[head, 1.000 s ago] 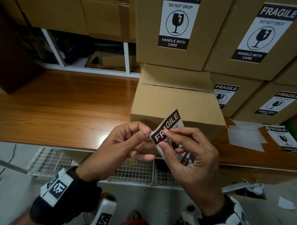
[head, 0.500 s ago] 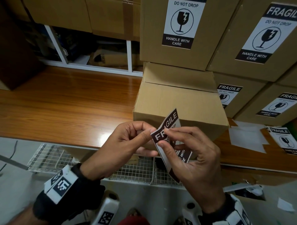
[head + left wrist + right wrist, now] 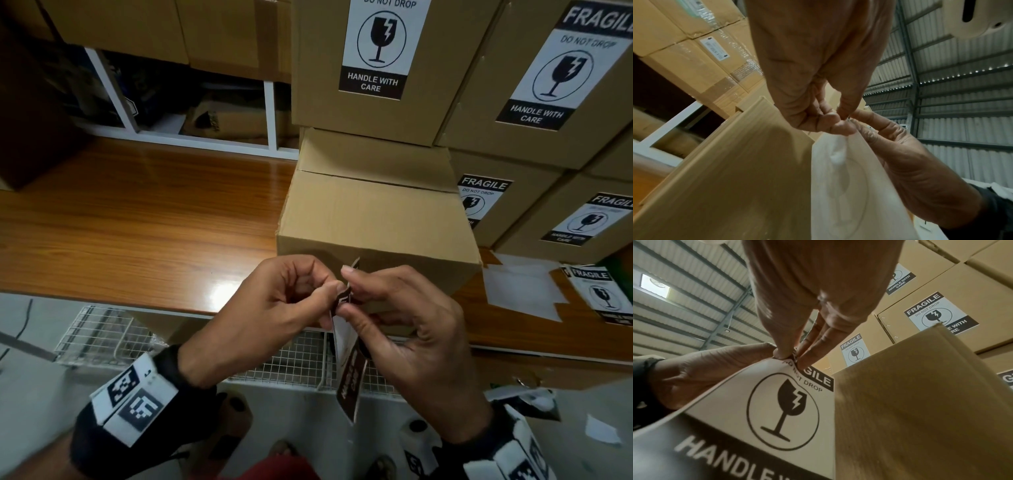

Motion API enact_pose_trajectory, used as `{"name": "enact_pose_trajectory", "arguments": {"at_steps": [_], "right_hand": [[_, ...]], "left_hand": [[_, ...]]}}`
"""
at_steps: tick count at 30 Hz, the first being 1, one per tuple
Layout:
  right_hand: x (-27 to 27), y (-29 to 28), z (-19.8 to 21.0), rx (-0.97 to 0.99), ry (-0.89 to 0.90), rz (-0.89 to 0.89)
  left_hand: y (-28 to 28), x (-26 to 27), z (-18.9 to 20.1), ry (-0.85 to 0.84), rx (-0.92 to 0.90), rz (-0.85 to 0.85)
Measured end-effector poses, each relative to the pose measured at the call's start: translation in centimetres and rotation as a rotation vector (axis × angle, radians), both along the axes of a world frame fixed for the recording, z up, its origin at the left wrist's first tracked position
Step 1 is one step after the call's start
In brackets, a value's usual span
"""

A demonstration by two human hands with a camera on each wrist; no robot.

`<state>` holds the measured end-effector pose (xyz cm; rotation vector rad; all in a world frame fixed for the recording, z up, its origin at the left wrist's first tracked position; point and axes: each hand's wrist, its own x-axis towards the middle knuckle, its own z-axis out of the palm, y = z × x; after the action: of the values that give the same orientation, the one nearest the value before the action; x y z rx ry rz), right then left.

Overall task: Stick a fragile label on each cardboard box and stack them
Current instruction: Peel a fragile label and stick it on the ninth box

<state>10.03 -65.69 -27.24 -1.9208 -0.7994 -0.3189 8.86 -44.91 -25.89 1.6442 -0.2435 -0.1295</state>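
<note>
A fragile label (image 3: 345, 342) hangs edge-on between my hands, just in front of a plain unlabelled cardboard box (image 3: 373, 219) on the wooden table (image 3: 137, 222). My left hand (image 3: 327, 294) pinches the label's top edge with thumb and finger. My right hand (image 3: 349, 291) pinches the same top corner from the other side. In the right wrist view the label (image 3: 781, 402) shows its printed face, with its top corner curled at my right hand (image 3: 791, 355). The left wrist view shows the label's white back (image 3: 849, 186) below my left hand (image 3: 838, 120).
Labelled boxes (image 3: 380, 68) are stacked behind and to the right of the plain box. Loose fragile labels (image 3: 603, 291) and white backing paper (image 3: 520, 287) lie on the table at right. A wire basket (image 3: 102, 335) sits below the table's front edge.
The label has turned from facing me to edge-on and now hangs down. Both hands have closed together on its top corner.
</note>
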Motion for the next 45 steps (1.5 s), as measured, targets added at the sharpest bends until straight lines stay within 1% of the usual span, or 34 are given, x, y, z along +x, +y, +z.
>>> {"name": "enact_pose_trajectory", "arguments": {"at_steps": [3,8,18,27,31,35,37,39,42,45], "right_hand": [[0.1,-0.4,0.2,0.007,0.020,0.013],[-0.1,-0.7,-0.1,0.041,-0.005,-0.006],[0.0,-0.7,-0.6,0.044,-0.052,-0.060],[0.6,-0.8,-0.5,-0.062,-0.103,-0.011],[0.7,-0.9,-0.6,-0.080,-0.072,-0.032],[1.0,-1.1,-0.4,-0.137,-0.090,-0.019],[1.3,-1.3,-0.3,-0.163,-0.128,-0.011],[1.5,-1.4,-0.3,-0.200,-0.190,-0.022],[1.6,-1.3,-0.5,-0.243,-0.302,-0.039],[1.8,-0.7,-0.9,-0.251,-0.364,-0.065]], "left_hand": [[-0.1,-0.1,0.7,-0.015,0.066,-0.030],[-0.3,-0.1,1.5,-0.028,0.150,-0.027],[-0.6,0.1,2.0,0.053,0.150,-0.036],[-0.4,0.2,2.6,0.079,0.199,-0.047],[-0.4,0.2,2.5,0.096,0.216,-0.041],[-0.3,0.1,2.0,0.021,0.329,0.004],[0.0,0.1,1.9,0.001,0.403,0.057],[0.4,0.3,1.8,-0.021,0.435,0.091],[0.8,0.5,1.6,-0.037,0.411,0.144],[0.8,0.4,1.3,0.043,0.216,0.136]]}}
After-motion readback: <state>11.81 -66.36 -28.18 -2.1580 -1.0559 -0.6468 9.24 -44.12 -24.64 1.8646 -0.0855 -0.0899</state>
